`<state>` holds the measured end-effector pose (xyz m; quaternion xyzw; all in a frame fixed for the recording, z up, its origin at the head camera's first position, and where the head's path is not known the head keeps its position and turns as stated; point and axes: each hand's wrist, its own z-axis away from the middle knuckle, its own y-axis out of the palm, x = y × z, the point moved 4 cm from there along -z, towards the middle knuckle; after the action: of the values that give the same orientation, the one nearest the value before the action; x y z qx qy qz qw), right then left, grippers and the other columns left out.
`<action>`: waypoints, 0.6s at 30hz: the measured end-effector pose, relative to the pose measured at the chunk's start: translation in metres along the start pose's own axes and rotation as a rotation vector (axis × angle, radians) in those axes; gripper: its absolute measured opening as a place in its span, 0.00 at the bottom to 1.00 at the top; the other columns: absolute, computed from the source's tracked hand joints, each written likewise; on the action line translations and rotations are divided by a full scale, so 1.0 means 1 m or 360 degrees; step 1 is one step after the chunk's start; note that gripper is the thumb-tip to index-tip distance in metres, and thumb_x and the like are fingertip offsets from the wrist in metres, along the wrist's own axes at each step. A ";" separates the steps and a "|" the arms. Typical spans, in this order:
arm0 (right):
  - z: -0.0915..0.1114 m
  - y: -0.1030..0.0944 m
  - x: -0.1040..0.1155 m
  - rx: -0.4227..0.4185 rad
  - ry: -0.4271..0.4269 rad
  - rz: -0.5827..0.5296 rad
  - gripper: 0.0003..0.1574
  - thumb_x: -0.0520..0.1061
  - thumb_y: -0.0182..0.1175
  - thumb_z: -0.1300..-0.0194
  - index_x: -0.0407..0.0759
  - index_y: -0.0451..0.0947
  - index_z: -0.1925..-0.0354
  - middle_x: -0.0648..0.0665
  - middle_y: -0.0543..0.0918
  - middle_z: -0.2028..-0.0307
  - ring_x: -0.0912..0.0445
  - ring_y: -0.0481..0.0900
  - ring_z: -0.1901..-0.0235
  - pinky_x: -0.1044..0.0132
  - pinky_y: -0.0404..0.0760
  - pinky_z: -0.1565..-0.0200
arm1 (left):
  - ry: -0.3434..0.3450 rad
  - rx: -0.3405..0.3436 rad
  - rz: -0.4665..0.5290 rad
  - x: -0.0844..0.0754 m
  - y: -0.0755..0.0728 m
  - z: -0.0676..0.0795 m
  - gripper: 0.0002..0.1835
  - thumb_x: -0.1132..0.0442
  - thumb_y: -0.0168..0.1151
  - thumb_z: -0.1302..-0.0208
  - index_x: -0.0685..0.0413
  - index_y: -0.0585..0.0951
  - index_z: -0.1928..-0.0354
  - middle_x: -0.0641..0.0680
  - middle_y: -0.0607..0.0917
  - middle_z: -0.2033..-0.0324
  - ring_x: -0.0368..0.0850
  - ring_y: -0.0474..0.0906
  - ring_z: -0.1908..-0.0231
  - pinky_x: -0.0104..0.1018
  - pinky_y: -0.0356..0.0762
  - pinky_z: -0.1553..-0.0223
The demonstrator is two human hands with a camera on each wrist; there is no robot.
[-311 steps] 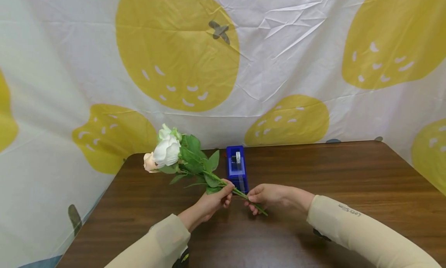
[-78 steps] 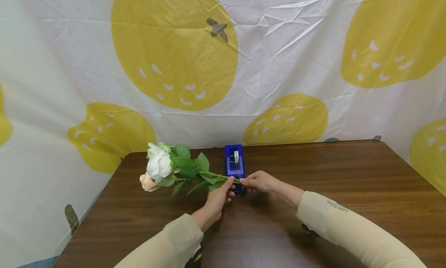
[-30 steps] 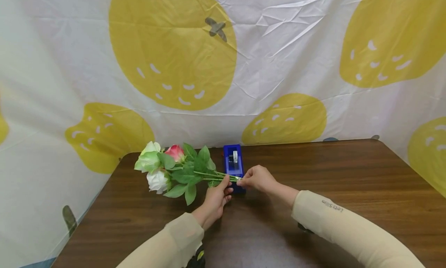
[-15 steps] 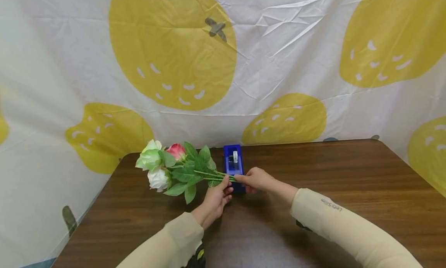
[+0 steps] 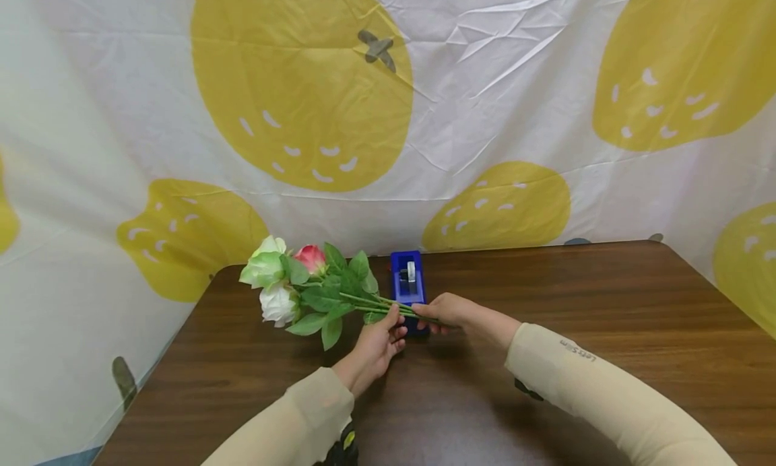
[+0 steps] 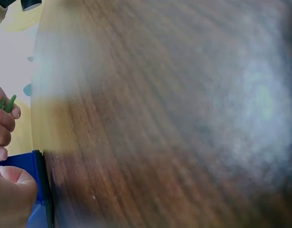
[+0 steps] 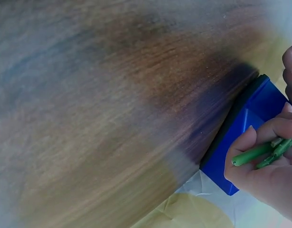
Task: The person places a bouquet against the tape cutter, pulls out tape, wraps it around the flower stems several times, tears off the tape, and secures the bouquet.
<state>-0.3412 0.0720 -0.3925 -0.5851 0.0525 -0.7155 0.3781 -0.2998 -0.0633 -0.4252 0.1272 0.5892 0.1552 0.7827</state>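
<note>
A bunch of roses lies slantwise above the table, blooms to the left: a greenish-white rose, a white rose and a pink rose. My left hand grips the green stems below the leaves, thumb on top. Close beside it, my right hand holds the lower stems between thumb and fingers. Cut stem ends poke out of the right hand in the right wrist view. Just behind and below the hands stands a blue tape dispenser with a roll in it; its front is partly covered.
The brown wooden table reaches to a white cloth backdrop with yellow fruit prints. The dispenser stands near the table's back edge.
Since the oldest frame the bunch has turned, bringing the pink and greenish roses into view. A shiny strip at my right fingertips a second ago no longer shows; the right hand now wraps the stems.
</note>
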 end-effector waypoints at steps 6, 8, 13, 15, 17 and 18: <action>0.001 0.001 0.001 -0.0090 -0.0037 -0.0004 0.28 0.54 0.51 0.33 0.30 0.81 0.71 0.51 0.66 0.89 0.61 0.61 0.86 0.72 0.61 0.79 | 0.0009 -0.0023 -0.0042 -0.002 0.000 0.002 0.12 0.54 0.52 0.33 0.52 0.74 0.72 0.43 0.74 0.79 0.33 0.70 0.79 0.26 0.68 0.75; 0.001 0.002 0.001 -0.0116 -0.0038 -0.0005 0.28 0.54 0.52 0.34 0.30 0.81 0.71 0.51 0.65 0.90 0.62 0.60 0.87 0.72 0.60 0.80 | -0.0012 -0.0040 -0.0147 -0.003 0.001 0.008 0.12 0.53 0.52 0.33 0.55 0.73 0.69 0.43 0.73 0.79 0.33 0.69 0.81 0.25 0.67 0.77; 0.001 0.002 0.000 -0.0172 -0.0041 0.0050 0.27 0.54 0.52 0.35 0.31 0.81 0.74 0.52 0.65 0.90 0.62 0.59 0.88 0.72 0.60 0.80 | 0.0022 0.0089 -0.0623 -0.013 0.013 0.023 0.17 0.53 0.50 0.33 0.63 0.71 0.59 0.44 0.72 0.82 0.33 0.68 0.85 0.25 0.65 0.83; 0.000 0.002 0.000 -0.0193 -0.0063 0.0072 0.27 0.54 0.53 0.35 0.31 0.80 0.75 0.52 0.65 0.91 0.62 0.59 0.87 0.72 0.60 0.79 | 0.0198 0.0168 -0.0856 -0.026 0.021 0.025 0.16 0.56 0.51 0.34 0.64 0.71 0.56 0.47 0.74 0.81 0.35 0.68 0.85 0.26 0.66 0.82; 0.000 0.002 -0.001 -0.0203 -0.0094 0.0081 0.27 0.53 0.52 0.35 0.32 0.80 0.76 0.52 0.65 0.91 0.61 0.60 0.87 0.72 0.60 0.79 | 0.0485 0.0201 -0.1222 -0.044 0.029 0.025 0.12 0.61 0.51 0.35 0.64 0.75 0.57 0.51 0.77 0.76 0.37 0.71 0.81 0.28 0.68 0.79; 0.000 0.002 -0.001 -0.0204 -0.0111 0.0079 0.27 0.53 0.52 0.35 0.31 0.80 0.76 0.52 0.65 0.91 0.61 0.60 0.87 0.72 0.60 0.79 | 0.0634 0.0186 -0.1446 -0.053 0.033 0.024 0.10 0.64 0.52 0.36 0.63 0.76 0.57 0.52 0.78 0.74 0.39 0.72 0.78 0.30 0.70 0.76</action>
<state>-0.3399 0.0715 -0.3943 -0.6312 0.0995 -0.6802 0.3592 -0.2935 -0.0542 -0.3592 -0.1308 0.7307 -0.2135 0.6351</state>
